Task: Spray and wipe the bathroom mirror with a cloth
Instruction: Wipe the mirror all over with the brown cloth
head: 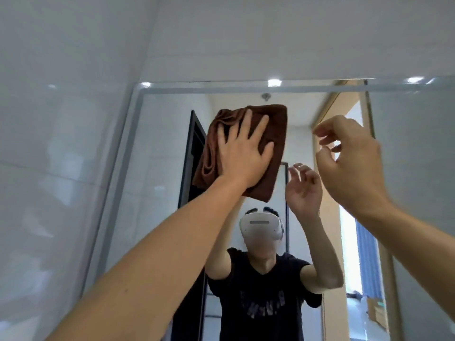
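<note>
On the far left we see the pale tiled wall [49, 156], glossy and with soft reflections on it, and it meets the mirror [157, 148] at a thin light frame that runs up and then across the top. Our left hand [242, 153] is raised high on the mirror, in its upper part, and it lies flat on the brown cloth [275, 134] with the fingers straight and spread apart, the palm pressing the cloth against the glass. The cloth is folded and a little bunched on its left side, where we see some hanging folds, and its lower corner comes out under the wrist. Below the cloth, the mirror shows the reflection of a person [263, 291] in a dark T-shirt with a white headset, both arms lifted. To the right of the cloth our right hand [352, 163] is in the air in front of the glass, near it, but we cannot tell if it touches; its fingers are loosely curled and they hold nothing. Its reflection is seen just to the left of it. Further right the mirror reflects a doorway [349, 242] with a light wooden frame and a bright room behind.
</note>
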A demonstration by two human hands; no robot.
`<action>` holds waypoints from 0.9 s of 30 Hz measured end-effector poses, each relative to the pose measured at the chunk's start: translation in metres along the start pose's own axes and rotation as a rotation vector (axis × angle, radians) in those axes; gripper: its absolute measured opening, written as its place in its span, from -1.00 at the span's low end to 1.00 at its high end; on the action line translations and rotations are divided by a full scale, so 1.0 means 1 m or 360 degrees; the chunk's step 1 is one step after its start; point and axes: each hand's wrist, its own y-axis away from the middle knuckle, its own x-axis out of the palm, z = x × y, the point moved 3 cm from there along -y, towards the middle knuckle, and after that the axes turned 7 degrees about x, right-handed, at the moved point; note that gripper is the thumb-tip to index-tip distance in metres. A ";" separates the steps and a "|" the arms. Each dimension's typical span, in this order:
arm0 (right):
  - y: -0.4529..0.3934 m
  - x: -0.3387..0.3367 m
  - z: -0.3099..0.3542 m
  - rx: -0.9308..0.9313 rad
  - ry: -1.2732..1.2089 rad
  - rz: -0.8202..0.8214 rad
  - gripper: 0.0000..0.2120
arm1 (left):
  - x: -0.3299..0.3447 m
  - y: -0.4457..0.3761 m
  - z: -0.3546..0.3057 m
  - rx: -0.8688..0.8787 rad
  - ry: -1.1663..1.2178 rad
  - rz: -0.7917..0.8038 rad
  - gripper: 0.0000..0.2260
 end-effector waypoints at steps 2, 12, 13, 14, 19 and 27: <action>0.003 0.008 0.000 0.0027 0.0034 0.0056 -0.72 | 0.000 0.010 0.059 -0.0212 -0.0121 -0.0044 -0.45; 0.020 -0.011 -0.033 0.0103 0.0184 0.0376 -0.71 | -0.022 0.099 0.175 -0.1139 -0.0161 -0.0166 -0.48; 0.021 -0.017 -0.038 0.0124 0.0189 0.0404 -0.71 | -0.019 0.101 0.161 -0.1224 -0.0134 -0.0160 -0.47; 0.022 -0.023 -0.043 0.0147 0.0191 0.0417 -0.71 | -0.015 0.102 0.143 -0.1274 -0.0098 -0.0151 -0.47; 0.032 -0.040 -0.066 0.0312 0.0132 0.0417 -0.71 | 0.009 0.109 -0.002 -0.0948 -0.0122 -0.0066 -0.45; 0.079 -0.040 -0.075 0.0479 0.0081 0.0409 -0.81 | 0.032 0.176 -0.138 0.0038 0.0062 0.0321 -0.37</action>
